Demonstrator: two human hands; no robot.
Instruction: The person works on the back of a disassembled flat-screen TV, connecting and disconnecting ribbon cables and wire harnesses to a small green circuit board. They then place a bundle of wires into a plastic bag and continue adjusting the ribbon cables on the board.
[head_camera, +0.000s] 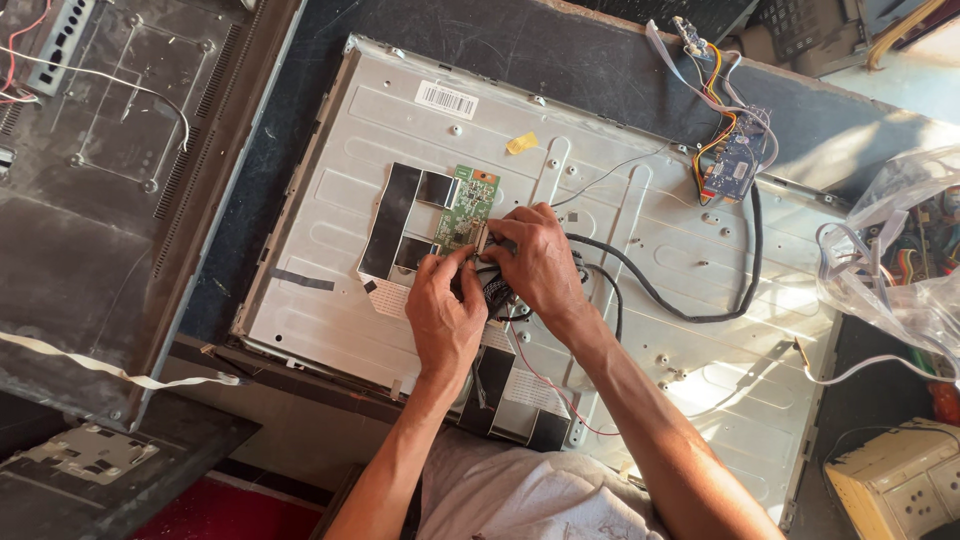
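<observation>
Pinching at the near right corner of a small green circuit board (466, 208), with the right hand (535, 262) curled narrow, fingertips pressed together on a pale connector at the board's edge; whether anything is truly gripped between them cannot be told. Meeting it from the near side, the left hand (445, 312), fingers bent and close together, tips touching the same corner just beside the right hand's. Lying flat near the middle of a large silver metal back panel (400, 310), the green board, with black flat ribbon strips (392, 220) running off it to the left and toward the near edge. Trailing out from under the right hand, a thick black cable (700, 316), looping right and then far toward a small blue circuit board (737, 160) hung with coloured wires at the panel's far right corner. Crossing the panel near the right forearm, a thin red wire (548, 385). Stuck on the panel beyond the green board, a scrap of yellow tape (521, 143), and farther left a white barcode sticker (446, 99). Resting well to the left, a dark plastic rear cover (90, 230). Sitting at the right edge, a clear plastic bag (900, 250) of wires, with a cream switch box (895, 480) near it.
</observation>
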